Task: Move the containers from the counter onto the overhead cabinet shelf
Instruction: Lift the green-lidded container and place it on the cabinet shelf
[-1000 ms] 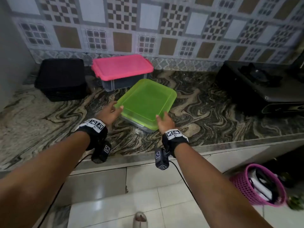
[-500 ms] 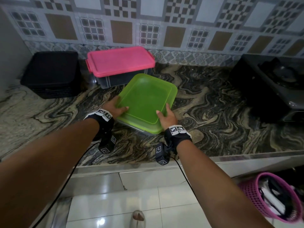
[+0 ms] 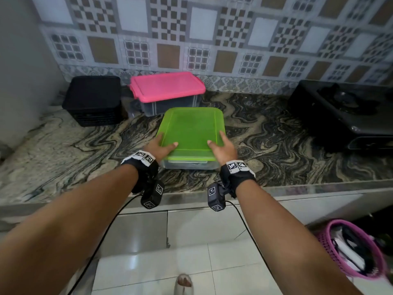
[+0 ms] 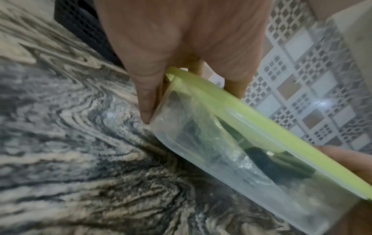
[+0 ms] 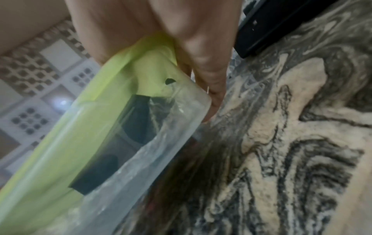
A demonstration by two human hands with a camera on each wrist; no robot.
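Left hand and right hand grip the near corners of the green-lidded container, thumbs on its lid, fingers down its clear sides; it sits on the bench, near the pink-lidded container.

1. Front container: lime-green lid, clear body.
2. Rear container: pink lid, clear grey body.
3. Crate, back-left of the counter: black.
4. Counter: swirling black-and-cream marble.
5. Wall tiles: checkered grey, brown and white squares.
6. Basket: pink.
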